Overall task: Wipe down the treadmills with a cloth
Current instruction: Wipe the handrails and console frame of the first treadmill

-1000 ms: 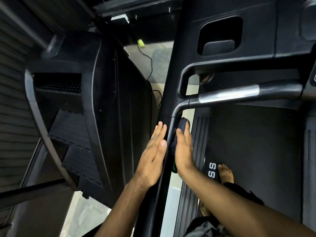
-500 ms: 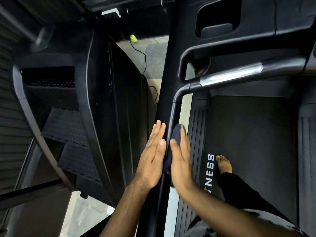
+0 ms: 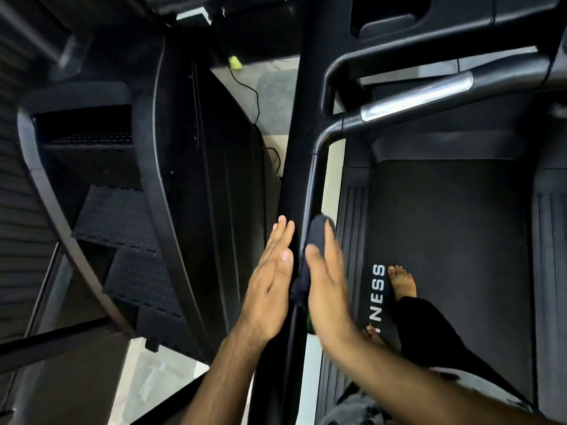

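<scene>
hands flank the treadmill rail (image 3: 310, 188), left hand (image 3: 270, 286) flat and bare, right hand (image 3: 329, 289) pressing a dark cloth (image 3: 317, 236) to it

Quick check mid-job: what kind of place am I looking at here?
Most likely a gym: a treadmill belt printed with "NESS" lettering, a handrail with a metal grip plate, and another black machine with steps alongside.
</scene>
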